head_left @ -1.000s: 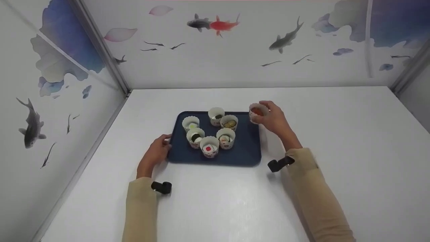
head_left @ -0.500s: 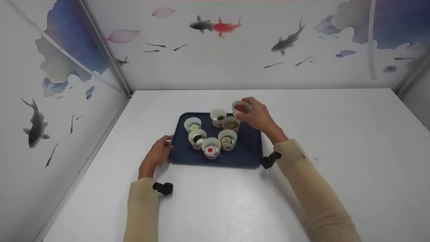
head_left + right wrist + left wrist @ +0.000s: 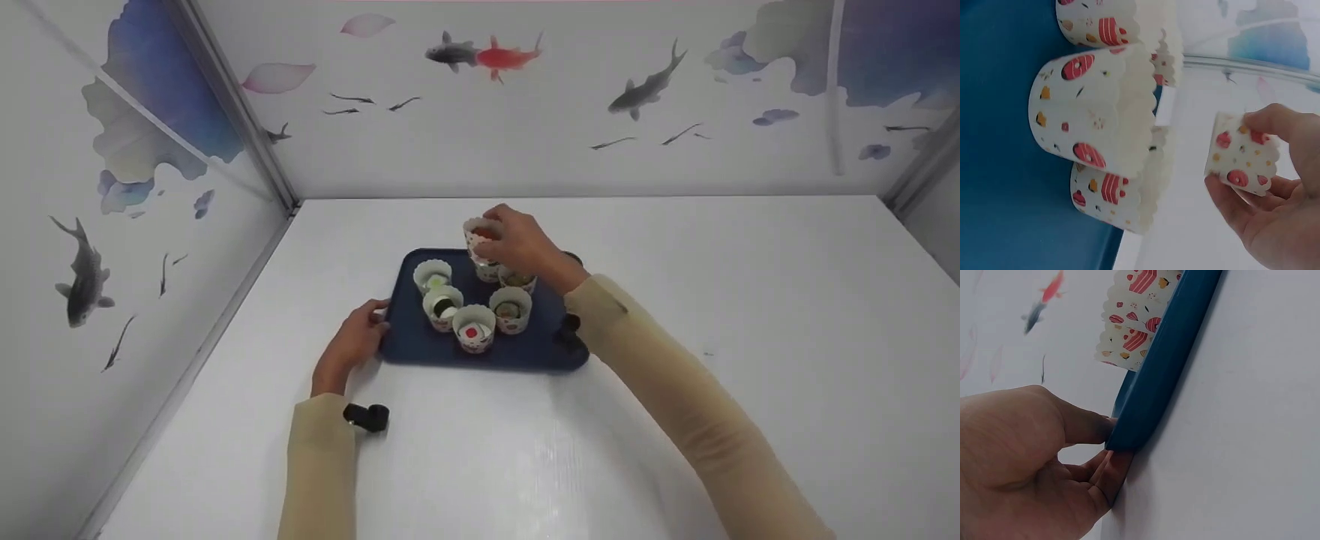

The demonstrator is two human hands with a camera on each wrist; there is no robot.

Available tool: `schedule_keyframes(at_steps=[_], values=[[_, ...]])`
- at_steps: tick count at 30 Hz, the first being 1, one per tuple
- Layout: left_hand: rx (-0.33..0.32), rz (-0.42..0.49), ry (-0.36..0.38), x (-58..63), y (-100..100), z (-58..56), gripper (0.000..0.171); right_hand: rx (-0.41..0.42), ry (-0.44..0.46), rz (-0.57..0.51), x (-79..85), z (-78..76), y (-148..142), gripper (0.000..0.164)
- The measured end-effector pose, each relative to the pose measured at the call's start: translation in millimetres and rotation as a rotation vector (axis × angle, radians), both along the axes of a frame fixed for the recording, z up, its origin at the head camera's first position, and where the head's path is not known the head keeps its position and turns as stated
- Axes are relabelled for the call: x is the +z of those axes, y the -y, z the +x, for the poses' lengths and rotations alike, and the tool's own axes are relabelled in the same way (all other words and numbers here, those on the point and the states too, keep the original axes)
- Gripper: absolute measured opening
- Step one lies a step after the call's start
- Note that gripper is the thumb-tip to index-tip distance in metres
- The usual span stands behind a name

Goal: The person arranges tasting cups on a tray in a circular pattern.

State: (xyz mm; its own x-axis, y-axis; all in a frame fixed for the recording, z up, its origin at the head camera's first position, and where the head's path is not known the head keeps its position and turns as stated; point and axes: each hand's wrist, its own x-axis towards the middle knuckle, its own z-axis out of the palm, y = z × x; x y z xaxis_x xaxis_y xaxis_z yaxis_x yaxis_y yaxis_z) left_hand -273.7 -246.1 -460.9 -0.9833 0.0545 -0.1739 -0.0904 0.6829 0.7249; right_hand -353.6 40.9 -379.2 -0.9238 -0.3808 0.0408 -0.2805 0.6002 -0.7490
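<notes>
My left hand [image 3: 351, 346] grips the left edge of a dark blue tray [image 3: 420, 351]; in the left wrist view the thumb lies on the rim [image 3: 1140, 405] and fingers are under it. My right hand [image 3: 526, 244] holds a scalloped paper baking cup [image 3: 474, 234] with something orange-red inside, raised over the tray's far edge. In the right wrist view this cup [image 3: 1238, 154] is pinched between thumb and fingers. The held cup partly hides a back cup [image 3: 487, 273]. Several more cups stand on the tray, one with a red-dotted white piece [image 3: 474, 331].
Other cups hold a black-and-white piece [image 3: 444, 309], a yellowish piece [image 3: 433, 279] and a pale round piece [image 3: 510, 312]. The cup [image 3: 517, 280] beside my right hand is partly covered. A white table [image 3: 465, 450] carries the tray; painted walls [image 3: 525, 157] rise behind and at the left.
My right hand has carried the orange-red-filled cup leftward from the tray's right far corner to over the back cup. My left hand stays on the tray edge.
</notes>
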Motion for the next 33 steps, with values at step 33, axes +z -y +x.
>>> schedule_keyframes(at_steps=[33], values=[[-0.001,-0.013,-0.043,-1.3,-1,0.5,0.046,-0.106,-0.051,0.036,-16.9,-23.8,67,0.05]])
